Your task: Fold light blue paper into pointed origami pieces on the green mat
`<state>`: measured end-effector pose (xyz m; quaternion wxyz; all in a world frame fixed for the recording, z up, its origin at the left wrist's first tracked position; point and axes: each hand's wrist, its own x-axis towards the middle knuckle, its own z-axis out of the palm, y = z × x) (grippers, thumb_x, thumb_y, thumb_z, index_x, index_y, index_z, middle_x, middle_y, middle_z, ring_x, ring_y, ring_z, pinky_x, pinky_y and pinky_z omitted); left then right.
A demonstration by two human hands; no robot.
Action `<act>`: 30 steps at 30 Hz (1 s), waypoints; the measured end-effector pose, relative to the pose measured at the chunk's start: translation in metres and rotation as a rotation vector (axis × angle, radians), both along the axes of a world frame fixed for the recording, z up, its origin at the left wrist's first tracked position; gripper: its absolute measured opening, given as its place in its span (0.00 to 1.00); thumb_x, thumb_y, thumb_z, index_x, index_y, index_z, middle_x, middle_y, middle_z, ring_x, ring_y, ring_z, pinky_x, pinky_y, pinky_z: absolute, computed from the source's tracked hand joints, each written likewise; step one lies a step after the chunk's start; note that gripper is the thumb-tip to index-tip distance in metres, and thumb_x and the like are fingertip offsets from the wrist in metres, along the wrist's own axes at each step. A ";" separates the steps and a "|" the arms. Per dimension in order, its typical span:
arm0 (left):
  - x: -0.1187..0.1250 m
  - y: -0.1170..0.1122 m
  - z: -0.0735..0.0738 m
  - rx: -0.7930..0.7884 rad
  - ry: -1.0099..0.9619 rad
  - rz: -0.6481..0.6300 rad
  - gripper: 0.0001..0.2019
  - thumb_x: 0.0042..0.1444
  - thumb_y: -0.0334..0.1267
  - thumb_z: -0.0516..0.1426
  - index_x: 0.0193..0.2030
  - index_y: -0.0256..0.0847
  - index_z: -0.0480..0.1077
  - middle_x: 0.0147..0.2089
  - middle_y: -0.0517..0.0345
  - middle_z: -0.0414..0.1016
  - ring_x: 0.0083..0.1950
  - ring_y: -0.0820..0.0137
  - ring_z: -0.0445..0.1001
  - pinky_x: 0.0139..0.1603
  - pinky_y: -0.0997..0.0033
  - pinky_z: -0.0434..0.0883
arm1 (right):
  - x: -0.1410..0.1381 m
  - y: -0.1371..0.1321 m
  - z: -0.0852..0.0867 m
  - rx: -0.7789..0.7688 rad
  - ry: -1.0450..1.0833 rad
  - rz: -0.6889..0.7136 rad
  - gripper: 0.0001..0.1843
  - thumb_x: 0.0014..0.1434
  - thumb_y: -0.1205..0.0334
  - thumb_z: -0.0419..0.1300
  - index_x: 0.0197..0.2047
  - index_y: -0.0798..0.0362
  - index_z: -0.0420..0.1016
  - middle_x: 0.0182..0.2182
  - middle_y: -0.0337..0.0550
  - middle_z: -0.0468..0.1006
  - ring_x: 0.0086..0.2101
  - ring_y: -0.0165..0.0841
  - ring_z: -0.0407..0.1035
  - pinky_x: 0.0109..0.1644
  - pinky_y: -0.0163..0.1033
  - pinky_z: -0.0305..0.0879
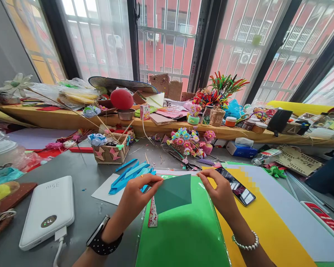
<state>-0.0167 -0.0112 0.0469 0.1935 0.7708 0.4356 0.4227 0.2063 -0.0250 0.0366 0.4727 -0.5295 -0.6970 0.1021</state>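
Both hands hold 1 sheet of dark green paper [173, 193] above a bright green glossy board [183, 230] at the 6 o'clock edge of the grey table [83, 178]. The left hand [137, 194] pinches the paper's left edge, thumb and fingers closed narrow on it near the upper corner. The right hand [219, 193] grips the right edge at about 3 o'clock of the sheet, fingers curled in tight. The paper is tilted, its lower left corner pointing down toward 7 o'clock.

A phone [235, 185] lies just beside the right hand at its 2 o'clock, on a yellow sheet [267, 230]. Blue folded paper strips [130, 173] lie at 11 o'clock of the left hand on a white sheet [104, 191]. A white power bank [48, 209] sits well apart at 9 o'clock, its cable plugged in. A small cardboard basket with pink stars [110, 152] stands at 11 o'clock further back, and a cluster of paper flowers [187, 141] stands at 12 o'clock. A red balloon [121, 98] rests on the wooden sill beyond
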 end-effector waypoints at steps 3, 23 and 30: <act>0.001 0.000 0.000 -0.051 -0.012 -0.056 0.07 0.51 0.38 0.53 0.30 0.40 0.72 0.31 0.60 0.77 0.32 0.71 0.73 0.33 0.77 0.69 | -0.007 -0.002 0.000 -0.113 0.051 0.124 0.09 0.54 0.57 0.53 0.32 0.54 0.69 0.30 0.42 0.74 0.32 0.33 0.68 0.36 0.35 0.64; -0.001 0.011 -0.012 -0.336 -0.316 0.051 0.13 0.49 0.46 0.54 0.30 0.37 0.70 0.29 0.57 0.73 0.31 0.70 0.71 0.28 0.75 0.67 | -0.012 -0.005 0.002 -0.393 0.161 0.289 0.14 0.52 0.53 0.54 0.28 0.55 0.72 0.26 0.39 0.74 0.28 0.31 0.67 0.31 0.33 0.62; 0.002 0.011 -0.019 -0.141 -0.171 0.134 0.14 0.51 0.42 0.53 0.43 0.40 0.66 0.43 0.53 0.70 0.44 0.65 0.69 0.44 0.64 0.67 | -0.016 -0.004 -0.002 -0.434 0.216 0.282 0.15 0.52 0.54 0.54 0.24 0.56 0.71 0.21 0.38 0.73 0.26 0.31 0.66 0.29 0.32 0.60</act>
